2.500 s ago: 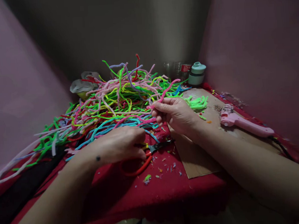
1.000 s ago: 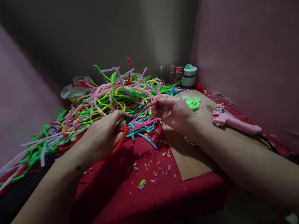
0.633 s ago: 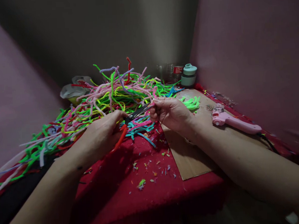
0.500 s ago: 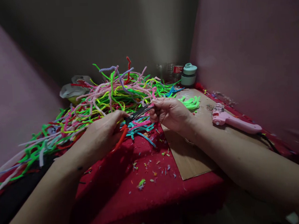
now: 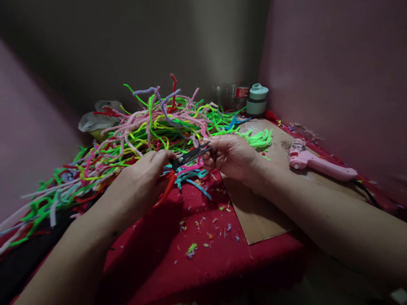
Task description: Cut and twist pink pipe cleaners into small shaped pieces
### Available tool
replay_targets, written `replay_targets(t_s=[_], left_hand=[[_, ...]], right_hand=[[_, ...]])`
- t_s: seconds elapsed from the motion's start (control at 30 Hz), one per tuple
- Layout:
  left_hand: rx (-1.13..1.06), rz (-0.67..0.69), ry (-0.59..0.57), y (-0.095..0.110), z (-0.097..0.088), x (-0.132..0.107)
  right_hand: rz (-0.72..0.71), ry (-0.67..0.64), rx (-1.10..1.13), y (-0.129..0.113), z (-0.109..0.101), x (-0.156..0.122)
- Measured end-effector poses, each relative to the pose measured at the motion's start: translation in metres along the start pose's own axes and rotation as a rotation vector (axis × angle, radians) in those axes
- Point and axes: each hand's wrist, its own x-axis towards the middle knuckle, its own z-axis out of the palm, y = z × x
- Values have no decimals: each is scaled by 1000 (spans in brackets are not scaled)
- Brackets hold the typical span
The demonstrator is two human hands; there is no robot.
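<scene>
My left hand (image 5: 148, 173) is closed around the red handles of a pair of scissors (image 5: 179, 162). Their black blades point right, slightly parted, with the tips by the fingers of my right hand (image 5: 229, 155). That hand is closed in a pinch. A short pink pipe cleaner (image 5: 204, 129) rises from its fingertips, and the part between the fingers is hidden. Behind and left of both hands spreads a big tangled heap of pipe cleaners (image 5: 127, 131) in green, pink, yellow, red and lilac. Beneath the scissors lie several blue pipe cleaners (image 5: 194, 182).
A cardboard sheet (image 5: 258, 218) lies under my right forearm on the red tablecloth (image 5: 182, 272). On the right rests a pink glue gun (image 5: 322, 164) with a black cord. Green pipe cleaners (image 5: 260, 138), a mint-lidded bottle (image 5: 257, 99) and a plastic bag (image 5: 97, 119) are farther back. Fuzzy scraps (image 5: 192, 249) dot the cloth.
The scissor blades have parted more. The fingers of my right hand and the pink pipe cleaner have shifted slightly left and down. The view has moved a little.
</scene>
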Motion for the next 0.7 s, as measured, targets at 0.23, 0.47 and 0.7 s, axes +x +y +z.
replay_targets(t_s=[0.23, 0.47, 0.7], left_hand=[[19, -53, -124, 7, -7, 0], [81, -51, -116, 10, -8, 1], [128, -64, -148, 14, -13, 0]], right_hand=[[83, -61, 63, 0, -2, -2], [133, -81, 71, -1, -1, -3], [144, -101, 65, -1, 0, -3]])
